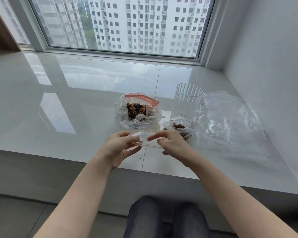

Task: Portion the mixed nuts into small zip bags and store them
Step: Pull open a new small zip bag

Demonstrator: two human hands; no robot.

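Mixed nuts [136, 109] sit in a large clear bag [126, 107] with an orange zip strip, standing open on the glossy white sill [67, 103] beneath the window [124, 23], with a white spoon [145, 117] resting in them. We see loose clear bags [230, 124] spread flat at the right end of the sill, and a ribbed glass jar [186, 102] upright between them and the large bag. Just in front of the jar lies a small bag holding some nuts [179, 126], its mouth open.

Both our forearms reach forward over the sill's near edge, bare, with knees in dark trousers below. Our left hand [120, 146] and right hand [172, 143] hold a small empty zip bag [144, 140] between them, just above the sill. The left pinches its left end with thumb and fingertips, palm turned inward. The right grips the right end, forefinger stretched along the top edge.
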